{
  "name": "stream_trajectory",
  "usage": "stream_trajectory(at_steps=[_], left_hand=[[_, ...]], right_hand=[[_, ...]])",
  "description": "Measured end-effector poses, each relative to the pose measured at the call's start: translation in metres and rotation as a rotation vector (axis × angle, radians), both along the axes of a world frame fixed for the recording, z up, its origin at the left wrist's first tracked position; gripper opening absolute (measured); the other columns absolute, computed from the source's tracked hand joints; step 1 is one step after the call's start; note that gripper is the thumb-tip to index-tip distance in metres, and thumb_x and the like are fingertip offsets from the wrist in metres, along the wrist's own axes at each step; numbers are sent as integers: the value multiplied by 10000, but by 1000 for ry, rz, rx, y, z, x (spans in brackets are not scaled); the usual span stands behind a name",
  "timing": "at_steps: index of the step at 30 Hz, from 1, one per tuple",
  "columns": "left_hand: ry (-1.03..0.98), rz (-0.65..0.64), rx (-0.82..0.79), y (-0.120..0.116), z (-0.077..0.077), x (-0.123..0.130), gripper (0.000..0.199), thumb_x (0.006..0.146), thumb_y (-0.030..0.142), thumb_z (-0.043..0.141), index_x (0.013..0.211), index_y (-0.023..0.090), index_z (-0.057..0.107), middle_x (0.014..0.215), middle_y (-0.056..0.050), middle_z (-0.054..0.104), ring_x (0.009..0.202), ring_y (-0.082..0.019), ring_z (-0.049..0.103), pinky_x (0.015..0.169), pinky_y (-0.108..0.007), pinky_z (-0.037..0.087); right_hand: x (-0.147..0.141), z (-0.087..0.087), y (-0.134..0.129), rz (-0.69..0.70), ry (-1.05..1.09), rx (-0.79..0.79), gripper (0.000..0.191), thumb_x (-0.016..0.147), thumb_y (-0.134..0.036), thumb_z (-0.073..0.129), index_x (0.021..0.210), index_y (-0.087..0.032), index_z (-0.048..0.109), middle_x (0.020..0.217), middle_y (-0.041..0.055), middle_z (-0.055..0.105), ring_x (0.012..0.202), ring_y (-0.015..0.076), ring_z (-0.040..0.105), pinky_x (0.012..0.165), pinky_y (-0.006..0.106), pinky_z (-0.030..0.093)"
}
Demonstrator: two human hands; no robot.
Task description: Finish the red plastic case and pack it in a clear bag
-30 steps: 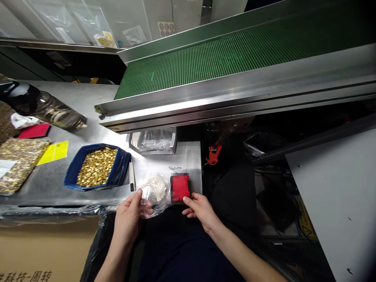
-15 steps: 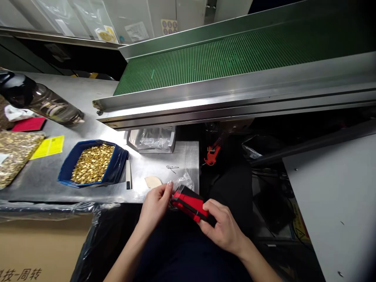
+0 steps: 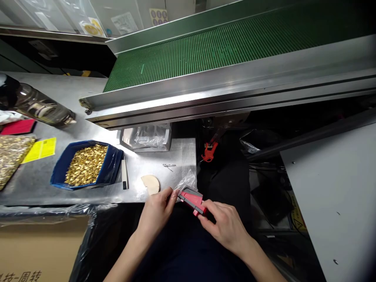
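My right hand (image 3: 225,223) is closed round the rear of a red-and-dark-grey stapler (image 3: 192,199), which points left toward my other hand. My left hand (image 3: 157,209) pinches the edge of a clear plastic bag (image 3: 188,181) between thumb and fingers, right at the stapler's front end. The bag's loose part spreads over the table corner; what it contains is hidden. Just beyond my left hand lies a pale, flat, half-round piece (image 3: 151,184). A few thin metal pieces (image 3: 169,166) rest on the metal table (image 3: 185,150).
A blue bin (image 3: 58,170) holds many small gold-coloured parts. Beside it lies a white-handled cutter (image 3: 124,174). A grey tray (image 3: 147,148) with clear bags sits under the green conveyor (image 3: 182,58). A bottle (image 3: 41,105) lies left; an orange tool (image 3: 209,152) hangs beyond the table edge.
The stapler has tilted a little and its front has come closer to my left fingers. Both hands have shifted slightly, and the whole view has moved a little.
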State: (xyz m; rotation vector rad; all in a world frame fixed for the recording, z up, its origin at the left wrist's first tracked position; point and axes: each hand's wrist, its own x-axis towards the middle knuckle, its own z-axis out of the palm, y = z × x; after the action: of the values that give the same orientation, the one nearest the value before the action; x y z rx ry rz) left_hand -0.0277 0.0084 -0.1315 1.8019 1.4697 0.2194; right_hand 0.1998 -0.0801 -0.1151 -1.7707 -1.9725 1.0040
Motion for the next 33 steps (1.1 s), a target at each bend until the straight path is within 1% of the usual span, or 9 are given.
stream_trajectory(at_steps=[6,10,14,17,19,23,27,30,33], left_hand=[[-127,19,-40,-15,-1,15,298,1042,428,447,812,239,464,679,40,541,578,-154,471,614,-293,325],[-277,22,-139,-24,-3,24,274,1044,420,470,844,232,481,730,39,570,632,-150,496,633,-284,367],[-442,155,-179,-28,-10,30,298,1043,463,485,890,218,556,821,15,606,734,-158,547,699,-281,438],[-647,321,-369,-28,-16,32,368,1026,550,480,966,208,603,932,-16,618,882,-188,591,778,-293,516],[-704,415,-513,-30,-19,31,405,967,601,578,1013,200,614,923,-9,599,843,-171,569,710,-259,519],[-733,498,-708,-46,-22,24,441,867,570,752,1034,182,623,851,21,569,711,-103,484,574,-175,415],[-751,546,-850,-65,-24,12,434,859,580,757,956,188,599,835,23,555,755,-122,539,640,-206,526],[-692,564,-928,-71,-27,6,484,819,604,781,1004,198,592,875,-5,610,806,-182,627,633,-284,600],[-668,618,-919,-73,-31,6,489,790,600,804,966,192,599,852,-12,627,798,-198,657,592,-275,597]], right_hand=[[-19,-14,-13,-370,145,130,136,1014,-380,603,1055,-250,605,839,-30,729,720,156,690,689,264,470],[-31,-24,-20,-404,203,177,213,1013,-445,615,1103,-253,598,887,-21,748,735,160,697,682,260,490],[-36,-31,-19,-312,113,240,227,1026,-460,580,1110,-250,604,943,11,757,810,197,711,726,293,477],[-39,-32,-11,-190,-11,229,145,1018,-399,609,1015,-254,606,886,-11,734,807,206,694,729,315,446],[-40,-31,-6,-84,-82,202,125,1001,-362,644,959,-252,601,871,-21,719,802,205,682,721,323,433],[-40,-21,-2,153,-83,143,135,1006,-373,637,977,-245,606,906,-24,721,817,186,686,723,311,438],[-34,-12,-2,292,39,40,114,1043,-317,562,964,-242,599,894,-34,707,804,148,679,699,268,441],[-32,-14,-2,329,107,0,128,1041,-224,515,948,-253,598,895,-43,689,798,130,660,702,251,449],[-36,-26,-1,155,46,5,127,1016,-171,518,975,-259,599,973,-28,683,890,147,655,767,262,475]])
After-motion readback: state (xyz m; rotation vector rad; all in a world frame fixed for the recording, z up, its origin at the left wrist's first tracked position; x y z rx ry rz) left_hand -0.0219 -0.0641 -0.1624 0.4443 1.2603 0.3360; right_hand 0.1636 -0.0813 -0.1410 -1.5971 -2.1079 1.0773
